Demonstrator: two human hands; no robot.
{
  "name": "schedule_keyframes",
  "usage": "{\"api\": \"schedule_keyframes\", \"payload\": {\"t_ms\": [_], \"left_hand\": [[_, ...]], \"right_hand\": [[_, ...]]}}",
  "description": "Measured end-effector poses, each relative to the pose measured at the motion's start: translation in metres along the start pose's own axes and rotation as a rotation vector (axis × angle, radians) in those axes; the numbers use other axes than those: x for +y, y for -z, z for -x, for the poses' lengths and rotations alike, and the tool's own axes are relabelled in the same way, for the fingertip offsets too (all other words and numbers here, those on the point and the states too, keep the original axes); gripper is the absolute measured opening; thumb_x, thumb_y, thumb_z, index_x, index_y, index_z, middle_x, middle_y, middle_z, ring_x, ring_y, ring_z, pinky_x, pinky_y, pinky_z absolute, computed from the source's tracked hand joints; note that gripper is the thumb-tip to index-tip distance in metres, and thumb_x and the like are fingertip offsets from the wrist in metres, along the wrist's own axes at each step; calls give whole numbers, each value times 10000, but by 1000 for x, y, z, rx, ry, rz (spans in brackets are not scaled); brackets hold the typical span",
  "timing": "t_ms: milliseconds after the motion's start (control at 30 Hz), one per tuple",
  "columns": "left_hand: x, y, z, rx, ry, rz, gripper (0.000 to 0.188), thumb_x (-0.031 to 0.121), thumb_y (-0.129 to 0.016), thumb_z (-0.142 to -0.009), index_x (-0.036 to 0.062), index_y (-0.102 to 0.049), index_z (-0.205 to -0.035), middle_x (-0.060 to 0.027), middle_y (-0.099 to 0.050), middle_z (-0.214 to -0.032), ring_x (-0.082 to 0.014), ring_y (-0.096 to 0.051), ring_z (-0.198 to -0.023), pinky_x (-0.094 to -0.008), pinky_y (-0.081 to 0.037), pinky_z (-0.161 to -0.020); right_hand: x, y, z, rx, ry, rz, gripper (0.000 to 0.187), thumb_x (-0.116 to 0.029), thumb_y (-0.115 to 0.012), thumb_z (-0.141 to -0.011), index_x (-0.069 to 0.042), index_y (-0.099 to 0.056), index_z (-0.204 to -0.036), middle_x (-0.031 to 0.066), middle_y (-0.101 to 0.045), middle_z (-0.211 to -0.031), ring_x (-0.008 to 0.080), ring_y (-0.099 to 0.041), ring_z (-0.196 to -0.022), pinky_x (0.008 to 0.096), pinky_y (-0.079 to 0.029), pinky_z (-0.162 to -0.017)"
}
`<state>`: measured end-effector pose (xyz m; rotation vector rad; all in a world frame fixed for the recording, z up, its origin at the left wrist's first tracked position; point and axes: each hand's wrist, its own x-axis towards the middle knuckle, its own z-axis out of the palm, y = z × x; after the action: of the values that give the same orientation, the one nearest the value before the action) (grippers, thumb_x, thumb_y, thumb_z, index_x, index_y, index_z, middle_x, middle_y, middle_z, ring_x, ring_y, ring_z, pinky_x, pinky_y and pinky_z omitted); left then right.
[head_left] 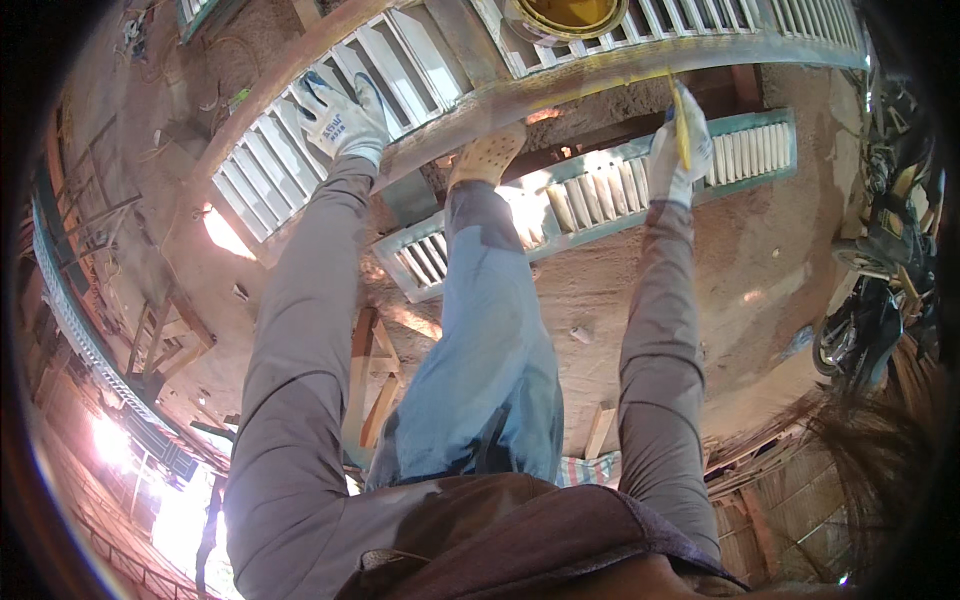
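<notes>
My left hand (345,120), in a white work glove, rests with its fingers spread on the slats of a louvered wooden shutter (490,130). My right hand (662,165), also gloved, is closed around a thin, flat yellow tool (683,130) whose tip points up at the shutter's near rail. Glove and fingers hide its lower end, so I cannot make out its exact kind. Yellowish smears mark that rail. On the shutter's far side sits a round can (548,30) holding a yellow-brown substance.
Below the rail, a second louvered shutter with a green frame (590,237) lies low by my foot in a tan clog (487,158). Wooden trestle legs (375,375) stand left of my leg. Motorbikes (865,310) are parked at the right, on a dusty floor.
</notes>
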<state>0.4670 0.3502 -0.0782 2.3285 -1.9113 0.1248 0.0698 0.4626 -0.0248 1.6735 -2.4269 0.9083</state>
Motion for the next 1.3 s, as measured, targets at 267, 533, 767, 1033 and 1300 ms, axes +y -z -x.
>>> {"api": "schedule_keyframes", "payload": {"t_ms": [267,533,767,1033,1300], "left_hand": [[-6,2,1,-1,18,-56,840,544,-444,-902,-64,-289,-1461,-241,-228,-1538,-427,-328,-1324,-516,-300,-1092],[-8,8,2,11,-29,-41,804,502,-459,-915,-48,-276,-1472,-246,-238,-1532,-434,-330,-1323,-519,-303,-1086],[-2,17,-3,-38,3,-74,793,488,-430,-932,-40,-231,-1490,-265,-242,-1524,-388,-234,-1416,-485,-215,-1139],[3,15,-2,-72,10,-72,777,494,-409,-939,-17,-235,-1497,-254,-224,-1538,-386,-210,-1430,-486,-211,-1144],[-2,19,-1,-52,7,-156,807,505,-421,-928,-75,-262,-1466,-260,-224,-1536,-405,-300,-1375,-471,-297,-1107]], "right_hand": [[-53,-36,50,-341,192,224,292,-91,-584,-850,-126,-661,-1129,39,-679,-1052,199,-661,-938,301,-507,-818],[-108,-15,98,-467,123,-226,302,-141,-587,-875,-200,-657,-1163,45,-680,-1091,208,-644,-989,370,-490,-877],[6,-14,0,-84,-1051,-299,424,-352,-592,-966,26,-617,-1156,93,-659,-995,176,-602,-805,275,-512,-754],[-27,-76,49,361,-1181,-1307,402,-303,-605,-960,35,-580,-1176,110,-638,-1108,185,-601,-915,299,-517,-845],[-121,-49,109,5,-440,-573,258,-166,-691,-843,-59,-682,-1077,137,-686,-1005,275,-654,-780,350,-520,-651]]}}
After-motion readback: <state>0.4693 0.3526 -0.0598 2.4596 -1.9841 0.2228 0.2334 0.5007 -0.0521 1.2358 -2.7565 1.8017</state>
